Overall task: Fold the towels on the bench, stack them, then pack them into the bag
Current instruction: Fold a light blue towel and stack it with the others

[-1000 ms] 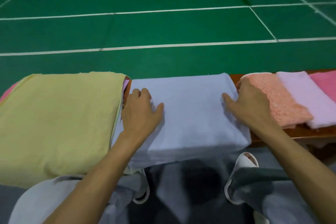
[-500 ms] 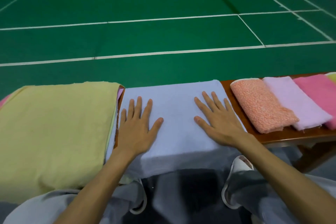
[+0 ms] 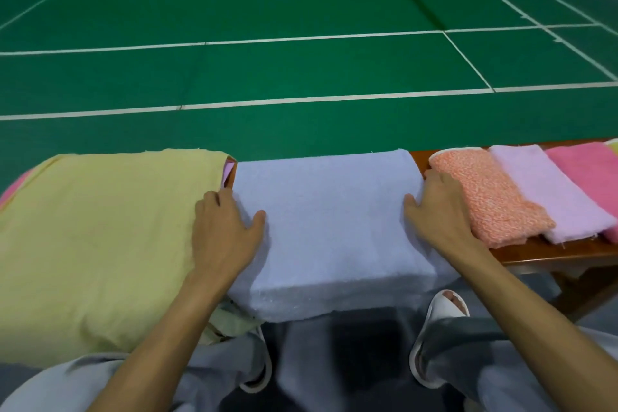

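Observation:
A pale blue towel [image 3: 331,221] lies folded across the wooden bench [image 3: 548,252], its near edge hanging over the front. My left hand [image 3: 224,231] grips the towel's left edge, fingers curled under it and thumb on top. My right hand [image 3: 438,211] holds the right edge the same way, fingers tucked down the side. A large yellow towel [image 3: 97,241] lies on the left. To the right lie an orange towel [image 3: 485,197], a lilac towel [image 3: 548,191] and a pink towel [image 3: 588,174], each folded. No bag is in view.
Green court floor [image 3: 301,10] with white lines stretches beyond the bench. My knees in grey trousers and white slippers [image 3: 441,311] are below the bench's front edge. A pink cloth edge [image 3: 13,187] peeks out at far left under the yellow towel.
Half a second ago both hands lay flat on top of the blue towel. They have since moved apart to its left and right edges and curled round them.

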Motion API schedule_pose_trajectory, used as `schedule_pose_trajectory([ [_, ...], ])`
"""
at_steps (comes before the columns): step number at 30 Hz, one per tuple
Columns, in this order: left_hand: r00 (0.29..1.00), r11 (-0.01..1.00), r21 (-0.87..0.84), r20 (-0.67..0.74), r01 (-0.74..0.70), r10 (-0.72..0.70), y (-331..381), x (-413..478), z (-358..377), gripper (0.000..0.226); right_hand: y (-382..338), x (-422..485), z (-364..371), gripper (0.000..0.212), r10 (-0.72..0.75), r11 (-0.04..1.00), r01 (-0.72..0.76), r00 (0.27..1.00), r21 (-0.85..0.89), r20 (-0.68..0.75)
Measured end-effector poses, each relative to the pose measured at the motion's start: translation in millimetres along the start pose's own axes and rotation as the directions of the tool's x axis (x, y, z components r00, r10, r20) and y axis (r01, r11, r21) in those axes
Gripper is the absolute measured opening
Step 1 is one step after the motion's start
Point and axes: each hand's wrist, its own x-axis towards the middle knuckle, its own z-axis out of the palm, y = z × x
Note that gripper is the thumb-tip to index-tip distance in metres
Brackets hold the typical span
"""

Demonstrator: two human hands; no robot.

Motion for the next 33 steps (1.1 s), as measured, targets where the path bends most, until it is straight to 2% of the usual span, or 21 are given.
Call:
schedule_pose_trajectory([
  [2,0.996,0.995,0.071,0.052,0.074,-0.078,0.6,1.6,-4.9,0.053,-3.7,2.9,-3.9,0.024,0.06,0.998,-0.059,0.998,-0.027,0.031],
  [4,0.991,0.993,0.066,0.084,0.102,-0.107,0.8,4.3,-5.8,0.037,-9.2,3.1,-6.3,0.018,0.109,0.993,-0.104,0.99,-0.055,0.092],
  [7,0.987,0.996,0.022,0.13,0.09,-0.092,0.5,8.5,-3.8,0.039,-9.8,6.1,-9.3,0.018,0.125,0.99,-0.115,0.981,-0.076,0.146],
  [9,0.982,0.995,-0.033,0.167,0.092,-0.086,1.5,11.1,-8.4,0.04,-4.4,11.4,-16.1,0.015,0.085,0.995,-0.094,0.98,0.04,0.18],
  [10,0.976,0.985,-0.119,0.194,0.126,-0.101,1.5,13.5,-12.7,0.039,-1.3,14.0,-21.3,0.012,0.074,0.984,-0.105,0.976,0.144,0.207],
  [12,0.937,0.871,-0.404,0.313,0.281,-0.157,1.9,19.1,-27.0,0.033,2.6,16.1,-33.9,0.015,0.06,0.878,-0.192,0.953,0.438,0.297],
  [14,0.863,0.678,-0.581,0.479,0.45,-0.162,1.2,22.1,-41.8,0.016,3.8,14.4,-45.1,0.041,-0.043,0.668,-0.265,0.92,0.696,0.391],
  [16,0.84,0.568,-0.658,0.529,0.494,-0.119,-1.2,25.3,-51.5,0.032,10.8,15.0,-52.5,0.064,-0.146,0.545,-0.292,0.89,0.786,0.433],
  [17,0.843,0.532,-0.691,0.531,0.49,-0.086,-2.9,26.5,-54.4,0.045,14.2,15.7,-56.0,0.064,-0.18,0.526,-0.294,0.878,0.798,0.443],
  [19,0.853,0.463,-0.753,0.521,0.467,-0.014,-5.4,28.7,-60.0,0.059,15.6,15.0,-67.3,0.05,-0.211,0.51,-0.313,0.857,0.801,0.469],
  [20,0.862,0.452,-0.771,0.507,0.448,0.011,-6.7,30.2,-62.6,0.059,15.1,14.0,-73.8,0.043,-0.212,0.499,-0.326,0.852,0.803,0.478],
  [22,0.891,0.488,-0.785,0.453,0.381,0.035,-9.1,32.4,-66.8,0.05,15.5,14.5,-84.8,0.037,-0.206,0.504,-0.313,0.862,0.805,0.464],
  [26,0.958,0.615,-0.756,0.287,0.224,0.005,-9.2,31.0,-70.5,0.04,19.5,20.7,-98.1,0.033,-0.257,0.694,-0.051,0.914,0.718,0.314],
  [30,0.995,0.793,-0.605,0.099,0.069,-0.011,-6.7,27.0,-72.4,0.034,22.2,22.8,-98.4,0.032,-0.269,0.768,0.04,0.926,0.639,0.265],
  [33,1.0,0.887,-0.461,-0.027,-0.021,0.01,-2.3,24.1,-76.1,0.026,24.1,24.7,-96.4,0.03,-0.308,0.821,0.137,0.924,0.554,0.228],
])
